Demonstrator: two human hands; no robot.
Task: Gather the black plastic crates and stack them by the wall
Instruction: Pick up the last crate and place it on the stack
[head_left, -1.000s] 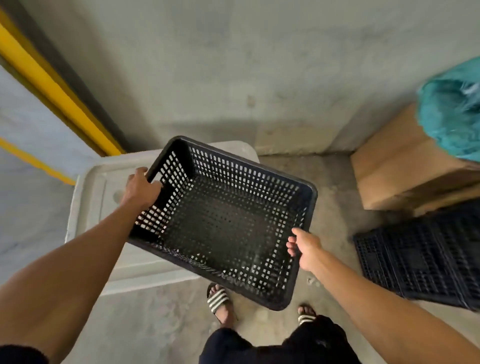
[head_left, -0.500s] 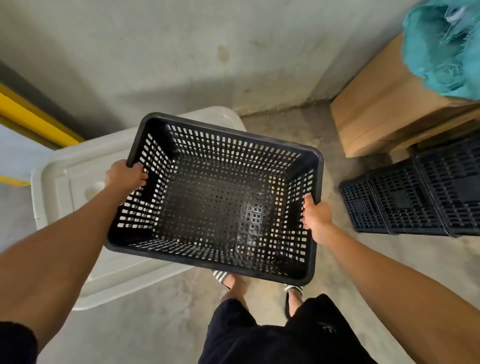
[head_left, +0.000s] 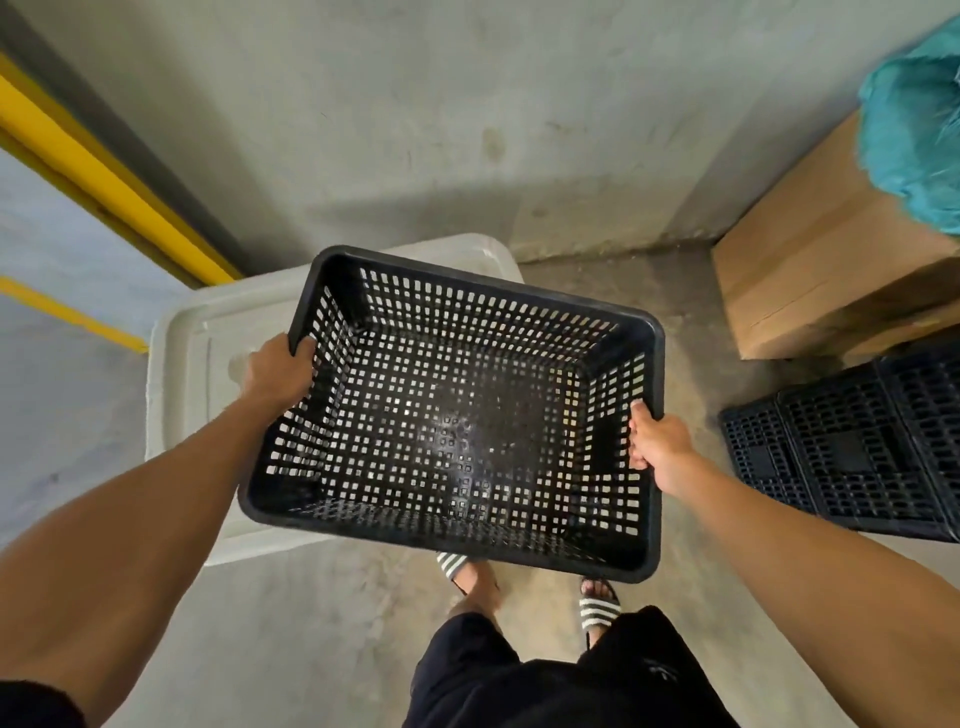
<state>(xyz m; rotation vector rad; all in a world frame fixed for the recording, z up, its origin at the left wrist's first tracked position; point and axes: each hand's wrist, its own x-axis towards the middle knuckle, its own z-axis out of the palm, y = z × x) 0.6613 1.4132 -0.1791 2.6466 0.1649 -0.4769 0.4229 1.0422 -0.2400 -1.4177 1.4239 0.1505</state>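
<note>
One black plastic crate (head_left: 457, 415) held in the air, open side up, slightly tilted, empty. Rectangular, rounded rim, walls and floor a grid of small square holes; light floor shows through. Left hand (head_left: 275, 371) clamped on the left short rim, fingers curled over the edge. Right hand (head_left: 657, 441) clamped on the right short rim near the close corner, thumb inside. The crate hangs over the concrete floor (head_left: 311, 639) in front of the person, partly over a white lidded plastic bin (head_left: 208, 353) that stands against the grey wall (head_left: 415, 130). More black crates (head_left: 852, 457) lie on the floor at right, nested on their side, bottoms facing the camera; three bottoms visible, cut off by the frame edge, so total count unclear. One cardboard box (head_left: 821, 260) behind them by the wall, one teal bag (head_left: 914, 130) on top of it. Two feet in striped slides (head_left: 600, 605) below the held crate, black shorts (head_left: 561, 686). Yellow stripe (head_left: 104, 182) on the wall at left.
</note>
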